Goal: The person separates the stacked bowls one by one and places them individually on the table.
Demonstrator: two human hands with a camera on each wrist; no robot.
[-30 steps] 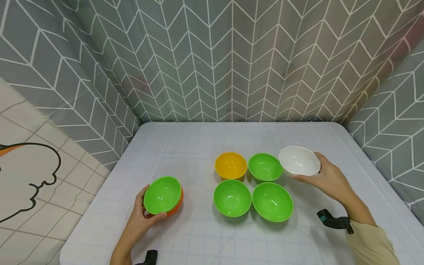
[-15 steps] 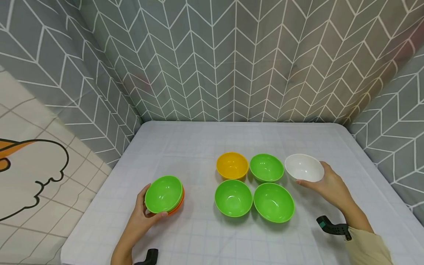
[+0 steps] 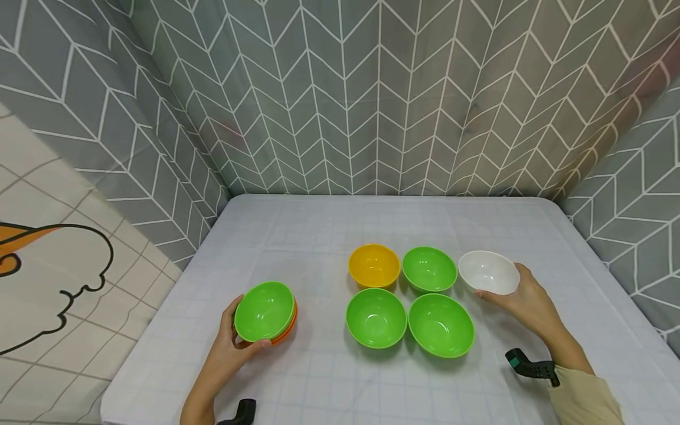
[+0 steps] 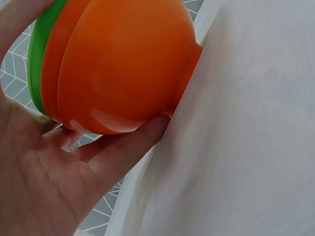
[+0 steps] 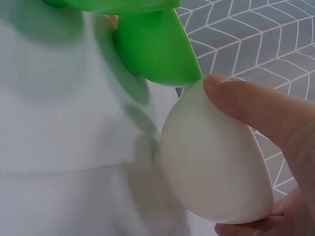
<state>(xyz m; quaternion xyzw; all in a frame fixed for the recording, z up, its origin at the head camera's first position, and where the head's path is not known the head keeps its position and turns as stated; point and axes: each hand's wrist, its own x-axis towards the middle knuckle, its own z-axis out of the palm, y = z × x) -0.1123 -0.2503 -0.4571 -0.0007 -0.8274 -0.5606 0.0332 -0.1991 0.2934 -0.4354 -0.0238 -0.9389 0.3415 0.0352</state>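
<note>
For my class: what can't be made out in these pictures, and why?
Head view: the inside of the glossy orange round bowl, covered by the glossy green round bowl above.
Head view: most fingers of the right hand, behind the glossy white round bowl.
Left wrist view: part of the orange bowl, cut by the top edge.
Head view: part of the black-outlined drawing, cut by the left edge.

The round white plastic-looking bowl [image 3: 489, 273], yellow bowl [image 3: 374, 265], green bowls [image 3: 376, 319] and orange bowl [image 4: 123, 69] appear smooth and glossy; the pale, flat tablecloth [image 3: 313, 230] looks matt.
</note>
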